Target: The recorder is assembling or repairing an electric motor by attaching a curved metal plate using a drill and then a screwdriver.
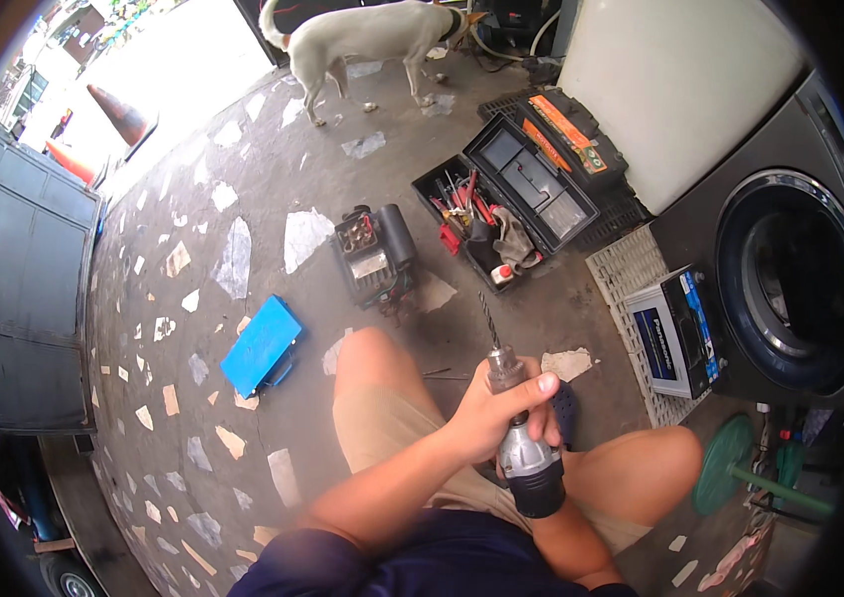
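Your left hand [496,410] is closed around the front of the drill [531,462], upright before your lap, its bit [489,320] pointing away from you. Your right hand is hidden behind the drill, so I cannot tell how its fingers stand. Your knees flank the drill. The floor [292,308] spreads widest to your left, bounded by the grey metal doors [19,279]; on your right, the battery [675,333] and washing machine [790,284] stand near your knee. Ahead, a dark motor [374,254] sits beside the open toolbox [569,231], which holds red-handled tools [469,199], a grey cloth [513,239] and a red-capped bottle [502,273]. The blue case [263,345] lies shut, contents unseen.
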Demonstrator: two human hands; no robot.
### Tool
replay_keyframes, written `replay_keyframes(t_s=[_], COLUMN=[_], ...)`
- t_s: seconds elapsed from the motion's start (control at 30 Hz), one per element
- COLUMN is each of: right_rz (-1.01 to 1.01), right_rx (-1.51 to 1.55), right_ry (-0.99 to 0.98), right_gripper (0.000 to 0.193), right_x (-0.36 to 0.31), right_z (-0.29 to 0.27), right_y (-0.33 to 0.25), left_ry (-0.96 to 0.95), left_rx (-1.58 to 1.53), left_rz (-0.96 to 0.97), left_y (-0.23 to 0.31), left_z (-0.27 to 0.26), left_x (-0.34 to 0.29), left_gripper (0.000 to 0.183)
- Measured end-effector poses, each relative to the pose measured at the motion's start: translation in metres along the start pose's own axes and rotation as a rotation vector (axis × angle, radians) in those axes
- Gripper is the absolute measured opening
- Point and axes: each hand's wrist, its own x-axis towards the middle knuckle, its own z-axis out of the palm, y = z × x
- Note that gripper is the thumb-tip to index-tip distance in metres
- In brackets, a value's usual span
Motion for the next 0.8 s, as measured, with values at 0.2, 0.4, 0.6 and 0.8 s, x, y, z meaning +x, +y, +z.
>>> replay_keyframes(t_s=[0.2, 0.4, 0.6, 0.8], right_rz=[-0.048, 0.05, -0.261, -0.458], right_rx=[0.242, 0.45, -0.766, -1.773], right_ry=[-0.007, -0.042, 0.214, 0.296], right_gripper=[0.014, 0.015, 0.019, 0.014], right_x=[0.033, 0.032, 0.027, 0.046], right_z=[0.097, 0.084, 0.053, 0.097], right_y=[0.001, 0.008, 0.021, 0.015], left_ry=[0.137, 0.214, 0.247, 0.252], left_rx=[0.007, 0.011, -0.099, -0.03], left_rz=[-0.007, -0.031, -0.162, -0.209], left_y=[-0.005, -0.008, -0.019, -0.046], left_z=[-0.013, -0.021, -0.057, -0.094], left_x=[-0.002, -0.001, 0.018, 0.013], left_gripper=[0.03, 0.03, 0.024, 0.081])
